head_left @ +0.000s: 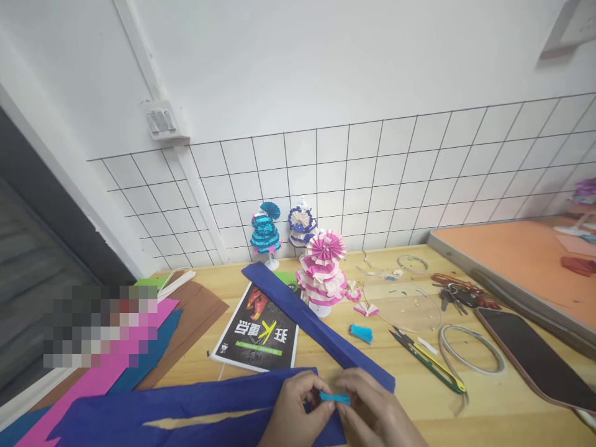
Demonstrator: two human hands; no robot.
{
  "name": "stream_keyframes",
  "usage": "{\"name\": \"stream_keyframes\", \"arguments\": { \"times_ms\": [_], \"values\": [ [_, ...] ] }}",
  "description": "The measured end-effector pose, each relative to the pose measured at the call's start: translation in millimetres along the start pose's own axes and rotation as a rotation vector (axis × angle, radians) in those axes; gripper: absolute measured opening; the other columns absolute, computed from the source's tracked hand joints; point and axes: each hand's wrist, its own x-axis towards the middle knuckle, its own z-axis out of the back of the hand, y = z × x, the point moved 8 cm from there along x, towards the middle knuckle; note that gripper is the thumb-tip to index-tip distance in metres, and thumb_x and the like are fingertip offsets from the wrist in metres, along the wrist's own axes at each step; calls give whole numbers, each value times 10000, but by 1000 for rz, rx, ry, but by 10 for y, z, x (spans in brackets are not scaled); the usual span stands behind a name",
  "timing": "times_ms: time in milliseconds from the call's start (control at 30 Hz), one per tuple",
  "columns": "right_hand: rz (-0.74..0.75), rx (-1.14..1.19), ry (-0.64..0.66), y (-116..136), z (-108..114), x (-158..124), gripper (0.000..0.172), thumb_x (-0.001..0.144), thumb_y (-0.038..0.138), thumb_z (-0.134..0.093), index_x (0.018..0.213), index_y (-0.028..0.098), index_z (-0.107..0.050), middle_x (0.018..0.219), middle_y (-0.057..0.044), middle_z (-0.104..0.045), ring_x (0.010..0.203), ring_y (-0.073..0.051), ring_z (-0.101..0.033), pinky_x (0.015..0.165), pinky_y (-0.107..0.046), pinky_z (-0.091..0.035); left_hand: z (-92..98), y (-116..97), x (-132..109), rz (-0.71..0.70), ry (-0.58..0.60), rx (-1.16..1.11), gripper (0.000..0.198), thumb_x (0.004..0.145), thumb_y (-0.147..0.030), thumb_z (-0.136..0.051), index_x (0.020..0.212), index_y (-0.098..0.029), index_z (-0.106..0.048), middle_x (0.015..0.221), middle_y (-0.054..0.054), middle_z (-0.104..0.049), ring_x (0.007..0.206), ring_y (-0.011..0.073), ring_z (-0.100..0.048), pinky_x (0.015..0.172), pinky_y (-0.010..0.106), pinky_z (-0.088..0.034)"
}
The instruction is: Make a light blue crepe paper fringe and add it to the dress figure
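Observation:
Both of my hands meet at the bottom centre over a sheet of dark blue crepe paper (186, 416). My left hand (291, 413) and my right hand (372, 410) pinch a small folded strip of light blue paper (334, 398) between their fingertips. A long dark blue paper strip (316, 326) runs diagonally from the book toward my right hand. A second small light blue folded piece (362, 333) lies on the wooden table beside that strip.
A black book (258, 338) lies left of centre. Three paper dress figures (321, 270) stand by the tiled wall. Thread snips (426, 360), tape rings (470, 347), keys (454, 295) and a phone (535, 360) lie right. Coloured paper sheets (153, 335) lie left; an orange board (512, 254) lies far right.

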Motion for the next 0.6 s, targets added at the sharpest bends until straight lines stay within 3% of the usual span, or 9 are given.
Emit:
{"name": "stream_keyframes", "arguments": {
  "times_ms": [267,467,600],
  "values": [
    [-45,37,49,-52,-47,5,183,866,180,-430,846,199,-611,791,-51,-667,743,-175,-631,666,-254,-496,41,-217,-34,-89,30,147,179,672,-96,-556,765,-181,-683,656,21,-617,599,156,-549,603,238,-420],
    [-45,-21,12,-29,-19,12,181,856,178,-434,834,197,-613,768,-51,-686,717,-179,-647,636,-246,-508,37,-168,-7,-92,17,275,166,711,-133,-547,674,-167,-705,560,34,-602,568,171,-553,558,243,-399],
    [-71,-194,0,24,120,25,185,834,150,-418,850,231,-584,774,-32,-688,718,-183,-657,631,-235,-521,74,-168,13,-112,-17,277,164,699,-126,-545,654,-158,-699,526,23,-587,521,158,-540,521,228,-388]
  ]
}}
